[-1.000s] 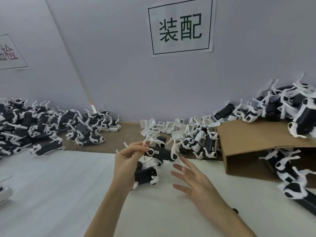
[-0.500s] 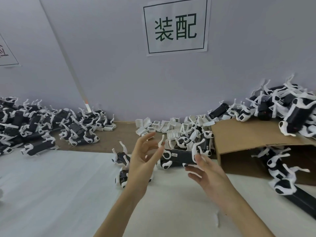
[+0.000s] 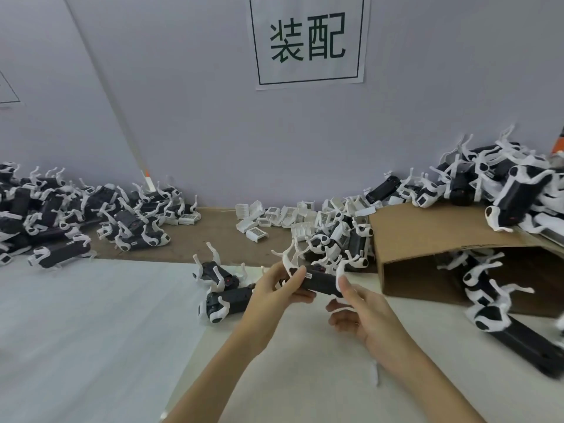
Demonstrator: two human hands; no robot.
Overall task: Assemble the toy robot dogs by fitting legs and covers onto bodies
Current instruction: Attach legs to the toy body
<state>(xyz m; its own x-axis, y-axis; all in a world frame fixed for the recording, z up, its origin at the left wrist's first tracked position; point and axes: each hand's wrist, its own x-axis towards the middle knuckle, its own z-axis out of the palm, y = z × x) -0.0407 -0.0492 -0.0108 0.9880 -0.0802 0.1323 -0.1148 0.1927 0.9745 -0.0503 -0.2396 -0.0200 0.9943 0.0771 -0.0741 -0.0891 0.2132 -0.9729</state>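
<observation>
A black toy dog body (image 3: pixel 319 281) with white legs sticking up is held above the white table at the centre. My left hand (image 3: pixel 279 288) grips its left end, thumb on top. My right hand (image 3: pixel 358 309) holds its right end, thumb beside a white leg. Two more black-and-white dogs (image 3: pixel 218 288) lie on the table just left of my hands. Loose white covers (image 3: pixel 268 216) are scattered on the brown strip behind, by the wall.
A large heap of dogs (image 3: pixel 61 212) fills the back left. A tipped cardboard box (image 3: pixel 433 239) stands at the right, with dogs (image 3: pixel 503 184) piled on it and spilling (image 3: pixel 500 312) from its mouth. White foam sheet (image 3: pixel 91 331) covers the near table.
Both hands have closed on the dog body: the left, which had let go, now grips its left end, and the right has come up to hold its right end.
</observation>
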